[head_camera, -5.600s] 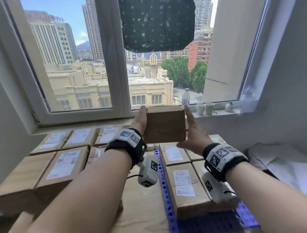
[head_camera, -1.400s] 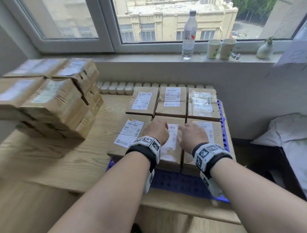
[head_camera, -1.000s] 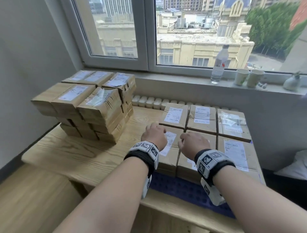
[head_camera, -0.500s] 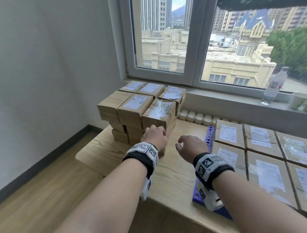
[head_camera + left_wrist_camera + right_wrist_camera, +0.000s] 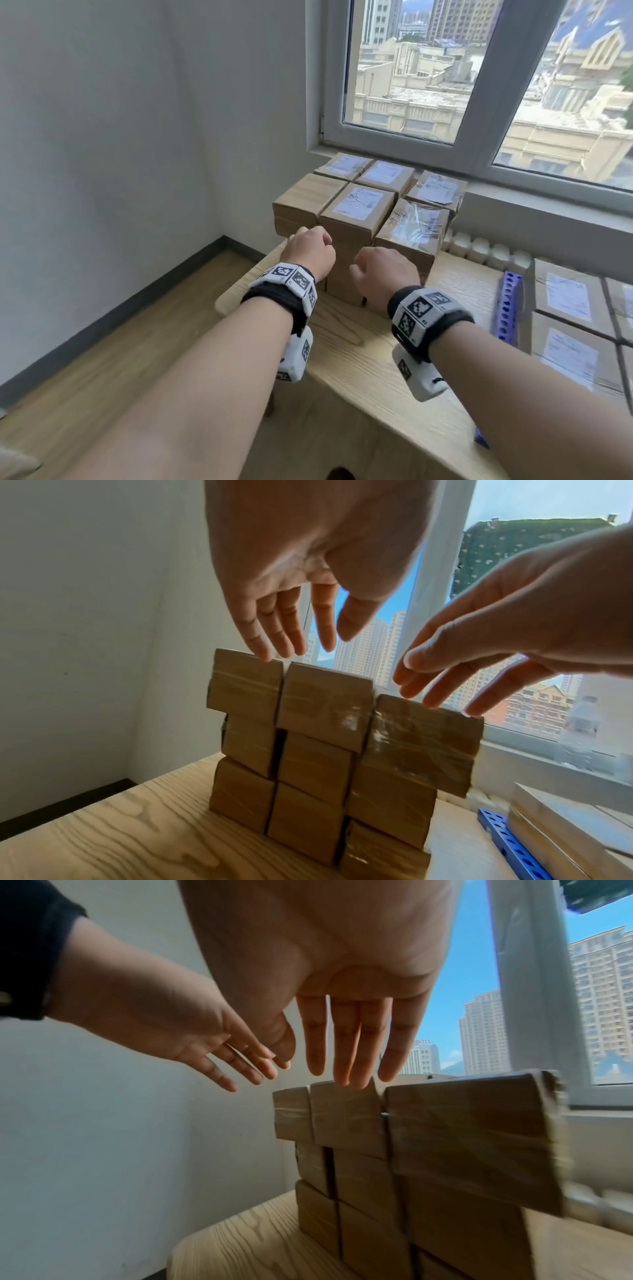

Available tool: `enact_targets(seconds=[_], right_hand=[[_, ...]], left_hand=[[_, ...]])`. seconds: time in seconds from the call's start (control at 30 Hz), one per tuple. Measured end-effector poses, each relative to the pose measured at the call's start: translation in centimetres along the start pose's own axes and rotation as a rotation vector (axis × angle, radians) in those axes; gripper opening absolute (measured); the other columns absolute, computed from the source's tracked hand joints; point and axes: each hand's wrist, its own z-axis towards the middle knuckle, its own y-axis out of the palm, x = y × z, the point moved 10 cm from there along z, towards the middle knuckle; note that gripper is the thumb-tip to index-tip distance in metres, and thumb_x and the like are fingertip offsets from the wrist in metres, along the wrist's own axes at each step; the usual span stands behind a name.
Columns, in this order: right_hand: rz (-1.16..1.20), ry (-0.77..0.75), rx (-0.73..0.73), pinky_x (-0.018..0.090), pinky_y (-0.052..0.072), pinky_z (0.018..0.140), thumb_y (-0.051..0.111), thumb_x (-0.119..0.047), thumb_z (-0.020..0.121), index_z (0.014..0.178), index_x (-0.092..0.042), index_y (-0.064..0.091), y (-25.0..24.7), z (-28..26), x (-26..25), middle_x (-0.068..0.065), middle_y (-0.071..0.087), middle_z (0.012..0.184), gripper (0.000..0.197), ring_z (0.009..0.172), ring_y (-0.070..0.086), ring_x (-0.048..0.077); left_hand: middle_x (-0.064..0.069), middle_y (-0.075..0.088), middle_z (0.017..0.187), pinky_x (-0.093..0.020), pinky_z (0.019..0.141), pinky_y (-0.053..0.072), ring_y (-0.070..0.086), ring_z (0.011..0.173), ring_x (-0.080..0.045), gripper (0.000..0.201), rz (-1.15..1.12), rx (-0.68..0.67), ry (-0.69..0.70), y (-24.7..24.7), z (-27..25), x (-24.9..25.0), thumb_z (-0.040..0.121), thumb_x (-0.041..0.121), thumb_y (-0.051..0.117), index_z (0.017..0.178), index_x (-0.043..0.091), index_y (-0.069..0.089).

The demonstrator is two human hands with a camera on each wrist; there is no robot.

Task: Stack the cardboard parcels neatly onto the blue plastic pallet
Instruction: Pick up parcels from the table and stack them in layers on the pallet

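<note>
The cardboard parcels [image 5: 356, 209] we are after are sitting three tiers high at the far left corner of the wooden table [image 5: 370, 356], tucked under the window [image 5: 479, 78] — a compact block, so the top tier is the only one we can lift cleanly. We are reaching for the near row of that top tier. Our left hand [image 5: 310, 255] is hovering at the leftmost parcel, its fingers [image 5: 270, 634] straight, slightly spread and clamped on nothing; the tips look to be just meeting the box's upper edge. Our right hand [image 5: 385, 270] is coming in beside it with fingers [image 5: 346, 1053] straight and close together, holding nothing, tips near the top edge of the middle parcel. Both palms are facing down and forward, likely so we can hook over a box and draw it toward us.

The blue plastic pallet [image 5: 508, 305] is lying to the right on the same table, already bearing a layer of labelled parcels packed edge to edge — the next box probably belongs on top of them.
</note>
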Motion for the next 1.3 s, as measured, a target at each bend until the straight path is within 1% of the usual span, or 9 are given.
enact_targets(seconds=[0.27, 0.4, 0.5, 0.7, 0.77, 0.87, 1.1, 1.17, 1.3], right_hand=[[0.044, -0.074, 0.073, 0.031, 0.049, 0.071, 0.044, -0.030, 0.094, 0.097, -0.021, 0.064, -0.2, 7.8, -5.7, -0.002, 0.064, 0.095, 0.022, 0.084, 0.057, 0.017], [0.066, -0.088, 0.107, 0.034, 0.049, 0.084, 0.045, -0.031, 0.096, 0.115, -0.022, 0.063, -0.4, 12.6, -7.3, -0.002, 0.063, 0.111, 0.028, 0.103, 0.057, 0.019], [0.033, -0.126, 0.110, 0.033, 0.044, 0.092, 0.045, -0.031, 0.097, 0.124, -0.021, 0.060, -0.1, 15.3, -8.8, -0.002, 0.060, 0.121, 0.032, 0.117, 0.050, 0.019], [-0.032, -0.111, 0.073, 0.034, 0.037, 0.102, 0.045, -0.031, 0.097, 0.127, -0.023, 0.058, 2.6, 18.6, -9.6, -0.001, 0.059, 0.128, 0.034, 0.120, 0.050, 0.021], [-0.044, -0.085, 0.054, 0.034, 0.037, 0.102, 0.043, -0.030, 0.097, 0.126, -0.023, 0.059, 3.4, 19.1, -9.5, -0.001, 0.059, 0.126, 0.033, 0.117, 0.052, 0.021], [-0.061, -0.048, 0.072, 0.034, 0.040, 0.098, 0.043, -0.030, 0.097, 0.122, -0.022, 0.061, 4.0, 19.6, -9.5, 0.000, 0.062, 0.119, 0.032, 0.111, 0.055, 0.021], [-0.055, 0.027, 0.108, 0.031, 0.040, 0.091, 0.044, -0.031, 0.095, 0.114, -0.020, 0.065, 4.0, 19.7, -9.6, -0.001, 0.064, 0.108, 0.030, 0.102, 0.056, 0.019], [-0.045, 0.046, 0.119, 0.030, 0.040, 0.089, 0.045, -0.032, 0.094, 0.112, -0.020, 0.065, 4.0, 19.5, -9.7, -0.002, 0.064, 0.105, 0.029, 0.099, 0.055, 0.018], [-0.034, 0.074, 0.115, 0.029, 0.039, 0.088, 0.049, -0.035, 0.091, 0.108, -0.021, 0.063, 4.2, 18.9, -10.0, -0.003, 0.062, 0.108, 0.026, 0.101, 0.053, 0.017]], left_hand=[[-0.005, 0.056, 0.127, -0.035, 0.102, 0.043, 0.052, 0.119, -0.026, 0.027, -0.026, 0.086, -0.069, -5.3, 7.7, -5.4, 0.092, 0.022, 0.047, 0.115, 0.023, 0.062], [-0.007, 0.055, 0.130, -0.037, 0.103, 0.043, 0.052, 0.120, -0.027, 0.030, -0.055, 0.062, -0.109, -6.3, 12.7, -7.4, 0.094, 0.029, 0.051, 0.122, 0.020, 0.057], [-0.009, 0.050, 0.140, -0.039, 0.107, 0.040, 0.049, 0.127, -0.028, 0.048, -0.106, -0.035, -0.196, -5.1, 15.9, -9.9, 0.094, 0.041, 0.052, 0.135, 0.016, 0.048], [-0.012, 0.044, 0.148, -0.048, 0.106, 0.044, 0.050, 0.128, -0.035, 0.087, -0.390, -0.241, -0.419, 0.0, 19.0, -14.4, 0.085, 0.065, 0.050, 0.149, 0.009, 0.033], [-0.012, 0.045, 0.147, -0.042, 0.097, 0.048, 0.054, 0.122, -0.034, 0.092, -0.448, -0.320, -0.444, 1.6, 19.2, -14.7, 0.082, 0.072, 0.047, 0.150, 0.011, 0.033], [-0.011, 0.051, 0.138, -0.032, 0.067, 0.048, 0.060, 0.109, -0.032, 0.093, -0.487, -0.412, -0.429, 3.3, 19.9, -14.8, 0.080, 0.078, 0.043, 0.145, 0.012, 0.039], [-0.010, 0.064, 0.117, -0.028, 0.054, 0.044, 0.062, 0.091, -0.022, 0.076, -0.607, -0.583, -0.396, 5.2, 20.2, -14.2, 0.083, 0.076, 0.046, 0.126, 0.015, 0.060], [-0.010, 0.065, 0.113, -0.029, 0.059, 0.048, 0.063, 0.088, -0.022, 0.073, -0.628, -0.596, -0.402, 5.4, 20.3, -14.4, 0.082, 0.075, 0.048, 0.123, 0.016, 0.061], [-0.008, 0.067, 0.091, -0.037, 0.090, 0.053, 0.066, 0.089, -0.027, 0.060, -0.627, -0.619, -0.400, 5.5, 20.4, -14.8, 0.077, 0.077, 0.049, 0.098, 0.022, 0.063]])
